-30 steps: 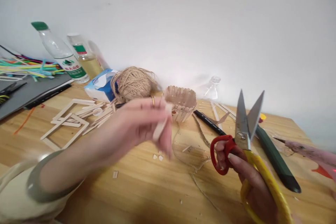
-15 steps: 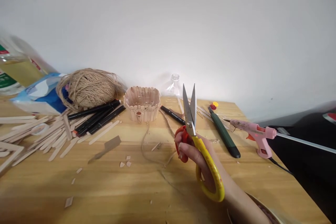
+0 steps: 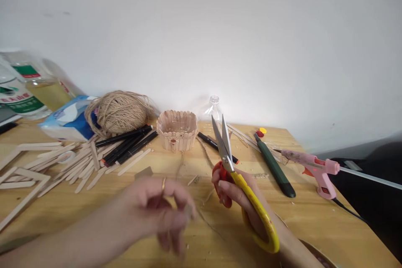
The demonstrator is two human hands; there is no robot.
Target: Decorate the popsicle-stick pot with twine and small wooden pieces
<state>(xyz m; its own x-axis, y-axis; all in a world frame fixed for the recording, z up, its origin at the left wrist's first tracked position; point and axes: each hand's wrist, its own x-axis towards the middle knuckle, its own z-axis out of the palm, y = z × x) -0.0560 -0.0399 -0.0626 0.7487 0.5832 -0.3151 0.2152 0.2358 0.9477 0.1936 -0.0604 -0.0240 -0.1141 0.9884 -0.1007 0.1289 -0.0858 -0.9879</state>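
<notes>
My right hand point(image 3: 235, 194) is closed around a pair of scissors point(image 3: 234, 165) with one red and one yellow handle. The blades point up and stand slightly apart. My left hand point(image 3: 165, 211), with a ring on one finger, hovers over the table at the centre front. Its fingers are curled and smeared by motion, so whether anything is between them cannot be made out. Behind it stands a small basket point(image 3: 179, 144) made of wooden sticks, with a clear lining. A thin twine point(image 3: 209, 220) lies between the two hands.
Left are a twine ball point(image 3: 121, 111), a blue tissue pack point(image 3: 67, 119), black markers point(image 3: 125, 150), popsicle sticks point(image 3: 78, 167) and bottles point(image 3: 25, 96). A clear bottle top point(image 3: 214, 106) stands behind the scissors. Right lie a green-handled tool point(image 3: 274, 167) and a pink glue gun point(image 3: 314, 165).
My left hand has come into view from the lower left. The scissors stay in my right hand. The whole view has shifted slightly, with more of the bottles showing at left.
</notes>
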